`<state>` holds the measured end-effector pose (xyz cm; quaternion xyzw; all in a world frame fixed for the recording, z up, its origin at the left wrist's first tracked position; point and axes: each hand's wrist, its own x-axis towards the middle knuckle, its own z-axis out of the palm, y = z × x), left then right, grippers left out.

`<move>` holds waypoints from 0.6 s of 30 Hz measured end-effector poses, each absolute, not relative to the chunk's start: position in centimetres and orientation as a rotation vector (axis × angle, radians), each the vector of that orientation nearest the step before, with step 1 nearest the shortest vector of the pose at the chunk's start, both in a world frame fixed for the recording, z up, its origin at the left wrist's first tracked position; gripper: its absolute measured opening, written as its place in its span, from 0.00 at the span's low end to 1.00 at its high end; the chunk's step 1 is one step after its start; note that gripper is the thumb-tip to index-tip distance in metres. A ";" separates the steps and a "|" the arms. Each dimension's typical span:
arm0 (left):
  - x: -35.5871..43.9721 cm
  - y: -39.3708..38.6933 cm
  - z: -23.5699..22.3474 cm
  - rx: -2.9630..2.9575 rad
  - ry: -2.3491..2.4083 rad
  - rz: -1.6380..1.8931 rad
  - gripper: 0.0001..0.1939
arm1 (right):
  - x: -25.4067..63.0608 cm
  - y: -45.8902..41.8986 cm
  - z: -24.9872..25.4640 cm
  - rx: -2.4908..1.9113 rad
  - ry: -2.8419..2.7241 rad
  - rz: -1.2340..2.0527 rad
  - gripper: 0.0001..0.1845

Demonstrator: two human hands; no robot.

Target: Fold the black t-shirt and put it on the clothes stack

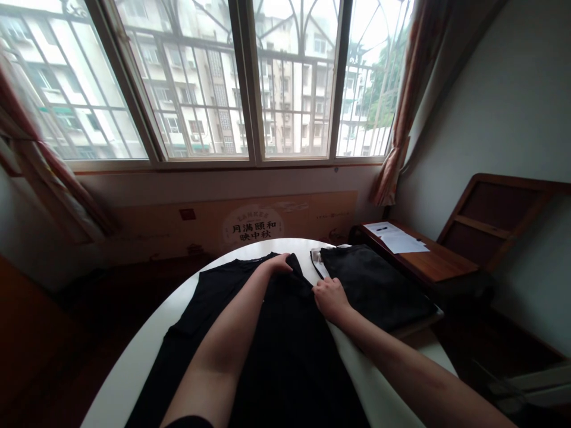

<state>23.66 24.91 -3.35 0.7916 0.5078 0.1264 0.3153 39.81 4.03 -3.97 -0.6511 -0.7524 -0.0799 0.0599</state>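
Observation:
A black T-shirt (285,351) lies spread over the round white table (147,333), its top end toward the window. My left hand (280,263) reaches across it and pinches the cloth near the top right, where a fold stands up. My right hand (331,297) is closed on the right edge of the shirt, lower down, with the fingertips partly hidden. Just right of that hand sits a stack of folded black clothing (379,285), with some clear plastic (316,255) at its far left corner.
Beyond the table at right stands a wooden desk or bench (439,258) with white papers (404,241) and a pen on it. A printed cardboard panel (205,223) leans below the barred window. Tied curtains (392,160) hang at both sides.

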 end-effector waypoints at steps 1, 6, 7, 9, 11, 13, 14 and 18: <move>23.4 24.8 -3.1 2.099 1.352 0.316 0.27 | 39.8 4.0 -4.0 -1.968 -2.273 -0.239 0.14; 23.2 24.5 -2.6 2.184 1.471 0.379 0.19 | 39.9 3.9 -4.0 -1.953 -2.248 -0.220 0.14; 23.1 24.4 -2.7 2.200 1.486 0.403 0.19 | 40.0 3.9 -4.0 -1.949 -2.245 -0.215 0.15; 22.9 23.9 -2.9 2.229 1.510 0.441 0.19 | 40.2 3.7 -3.9 -1.936 -2.242 -0.207 0.16; 22.5 23.1 -2.9 2.261 1.530 0.462 0.18 | 40.4 3.4 -3.8 -1.923 -2.242 -0.197 0.16; 22.2 21.8 -2.8 2.310 1.532 0.489 0.14 | 40.5 3.1 -3.6 -1.917 -2.246 -0.179 0.16; 22.1 20.9 -2.6 2.348 1.515 0.511 0.13 | 40.6 3.0 -3.5 -1.916 -2.244 -0.152 0.15; 22.1 16.3 -2.2 2.557 1.239 0.522 0.15 | 41.0 3.5 -2.8 -1.924 -2.186 0.000 0.17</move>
